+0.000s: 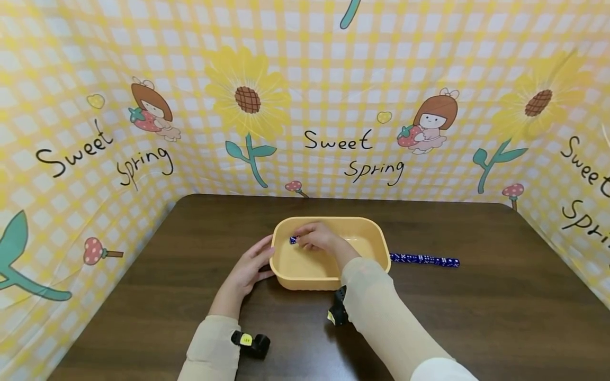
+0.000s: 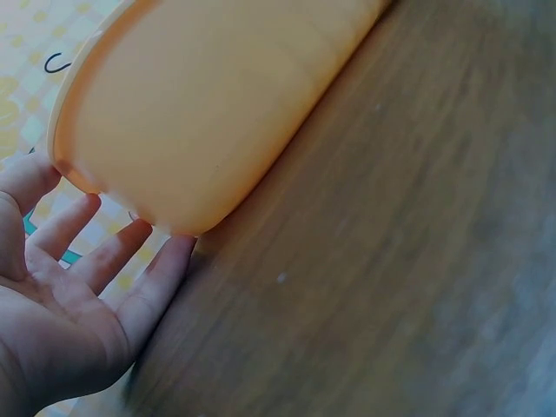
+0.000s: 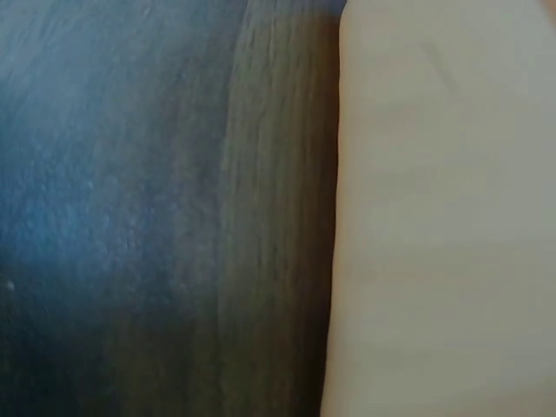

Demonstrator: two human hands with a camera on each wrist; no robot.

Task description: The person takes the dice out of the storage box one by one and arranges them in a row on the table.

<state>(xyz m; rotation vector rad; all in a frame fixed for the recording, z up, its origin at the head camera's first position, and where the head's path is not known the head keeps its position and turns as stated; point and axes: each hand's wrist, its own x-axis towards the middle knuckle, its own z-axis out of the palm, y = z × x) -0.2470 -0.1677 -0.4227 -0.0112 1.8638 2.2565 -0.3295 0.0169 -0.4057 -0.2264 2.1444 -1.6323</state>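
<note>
A yellow plastic tub (image 1: 310,284) stands on the dark wooden table. My left hand (image 1: 250,267) is at its left end, the fairly straight fingers touching the outer wall; in the left wrist view those fingertips press against the tub (image 2: 200,113). Inside the tub, my right hand (image 1: 316,236) reaches over the far left part. Its thumb and fingers pinch at small dark blue dice with white dots (image 1: 293,240); the palm hides part of them. To the right of the tub, a straight row of blue dice (image 1: 424,259) lies on the table, starting close by the tub's wall.
The wooden table (image 1: 476,317) extends around the tub on all sides. A yellow checked cloth (image 1: 324,79) with printed flowers hangs behind it and along both sides. The right wrist view shows mostly the tub's outer wall (image 3: 443,217) beside the table.
</note>
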